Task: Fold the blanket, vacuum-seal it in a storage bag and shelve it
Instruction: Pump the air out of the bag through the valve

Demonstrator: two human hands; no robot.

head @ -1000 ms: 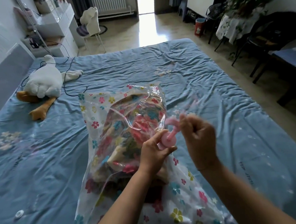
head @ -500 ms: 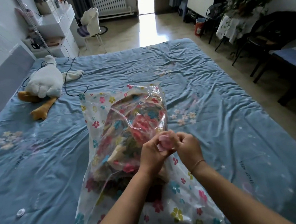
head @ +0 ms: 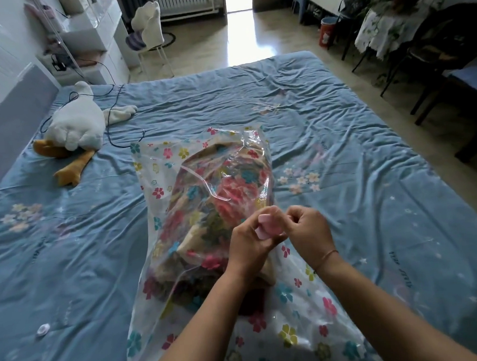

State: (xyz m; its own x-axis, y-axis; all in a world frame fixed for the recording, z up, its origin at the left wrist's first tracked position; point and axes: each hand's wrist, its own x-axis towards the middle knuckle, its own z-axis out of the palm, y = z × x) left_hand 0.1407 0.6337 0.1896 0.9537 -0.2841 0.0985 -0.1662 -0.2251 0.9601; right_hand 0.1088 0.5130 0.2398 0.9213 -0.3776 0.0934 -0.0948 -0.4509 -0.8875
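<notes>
A clear storage bag (head: 158, 168) printed with small flowers lies lengthwise on the blue bed. Inside it sits the folded floral blanket (head: 221, 192), bunched in the bag's middle. On the bag's top face, right of centre, is a pink valve cap (head: 269, 227). My left hand (head: 249, 243) grips the pink valve from the left and below. My right hand (head: 309, 231) pinches the valve's right side with curled fingers. Both hands cover most of the valve.
A white plush duck (head: 75, 129) with orange feet lies at the bed's left, with a black cable (head: 116, 115) trailing past it. A small white disc (head: 42, 329) rests on the sheet (head: 372, 200) at the near left. Chairs and a table stand right of the bed.
My right hand, raised with the pink cap flipped up a second ago, has come down against the valve. Both hands now close around it. The bag has not shifted.
</notes>
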